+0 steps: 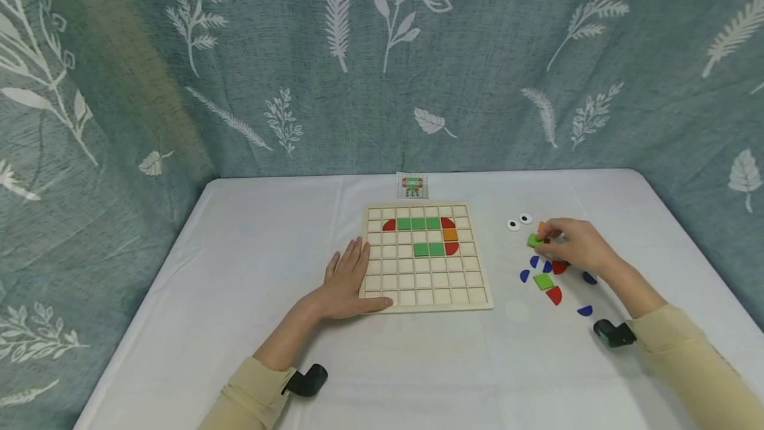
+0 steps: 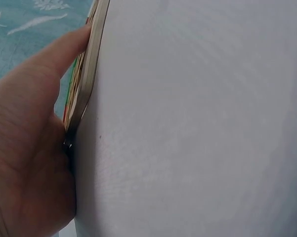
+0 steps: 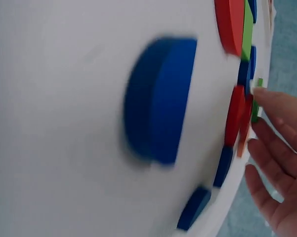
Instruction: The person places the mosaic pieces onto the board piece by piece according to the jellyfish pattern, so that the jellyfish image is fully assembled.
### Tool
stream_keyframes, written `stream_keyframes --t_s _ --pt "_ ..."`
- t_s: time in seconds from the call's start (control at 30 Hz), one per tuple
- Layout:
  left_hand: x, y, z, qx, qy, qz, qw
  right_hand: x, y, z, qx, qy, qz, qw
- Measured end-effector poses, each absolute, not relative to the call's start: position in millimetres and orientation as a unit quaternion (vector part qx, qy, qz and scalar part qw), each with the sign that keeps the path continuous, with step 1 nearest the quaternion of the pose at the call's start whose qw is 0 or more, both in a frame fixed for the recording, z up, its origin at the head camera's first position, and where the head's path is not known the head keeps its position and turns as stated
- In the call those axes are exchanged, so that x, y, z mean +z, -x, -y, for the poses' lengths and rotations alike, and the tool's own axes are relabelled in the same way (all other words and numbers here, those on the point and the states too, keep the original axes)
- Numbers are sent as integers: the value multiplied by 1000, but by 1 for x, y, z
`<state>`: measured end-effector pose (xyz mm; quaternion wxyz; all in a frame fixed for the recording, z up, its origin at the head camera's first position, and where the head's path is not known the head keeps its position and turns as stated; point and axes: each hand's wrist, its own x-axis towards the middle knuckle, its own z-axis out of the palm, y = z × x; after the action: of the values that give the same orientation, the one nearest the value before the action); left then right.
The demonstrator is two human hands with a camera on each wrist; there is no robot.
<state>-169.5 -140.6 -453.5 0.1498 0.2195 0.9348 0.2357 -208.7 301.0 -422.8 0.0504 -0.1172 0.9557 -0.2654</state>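
A wooden grid board (image 1: 406, 281) lies on the table, partly filled with green, red and orange pieces. My left hand (image 1: 343, 287) rests at its lower left corner, fingers straight along the left edge and thumb on the near rim. In the left wrist view, that hand (image 2: 29, 138) lies against the board's side (image 2: 86, 74). To the right of the board, my right hand (image 1: 575, 243) pinches a green square tile (image 1: 534, 240) between thumb and fingers. The right wrist view has the green tile (image 3: 257, 101) at the fingertips, the other fingers loosely bent.
Below the right hand lie loose pieces: a light green square (image 1: 543, 281), a red quarter circle (image 1: 554, 294) and several blue half circles (image 1: 585, 310). Two white eye discs (image 1: 525, 218) sit beyond them. A small pattern card (image 1: 412, 185) lies behind the board, near the curtain (image 1: 358, 118).
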Motion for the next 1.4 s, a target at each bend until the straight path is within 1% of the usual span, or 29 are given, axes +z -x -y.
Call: stream_keyframes --t_s 0.13,0.27,0.37,0.47,0.6,0.7,0.83,0.93,1.07,1.2,1.27,1.4 --pt "-454 169 141 237 -220 -934 150 -427 209 -286 -274 137 -951 48" --pt "-453 169 141 236 -220 -935 148 -431 210 -269 -281 184 -941 48" --pt "-453 168 141 234 -220 -935 148 -435 211 -258 -278 219 -935 37" --pt "-453 168 141 234 -219 -936 147 -436 214 -243 -284 235 -929 22" --pt "-453 168 141 232 -217 -937 146 -430 218 -208 -309 261 -915 17" --pt "-453 169 141 231 -216 -937 148 -426 223 -174 -314 296 -901 31" --pt "-453 170 141 238 -216 -934 154 -426 231 -133 -287 340 -894 47" --pt "-452 170 141 241 -218 -933 158 -428 235 -114 -266 357 -894 50" --pt "-452 170 140 236 -220 -933 162 -431 235 -105 -265 368 -890 47" --pt "-452 170 140 231 -214 -935 165 -432 233 -109 -272 393 -878 32" --pt "-453 171 141 234 -212 -935 162 -430 233 -118 -281 396 -874 24" --pt "-453 170 140 240 -215 -934 157 -426 232 -156 -303 347 -888 10"
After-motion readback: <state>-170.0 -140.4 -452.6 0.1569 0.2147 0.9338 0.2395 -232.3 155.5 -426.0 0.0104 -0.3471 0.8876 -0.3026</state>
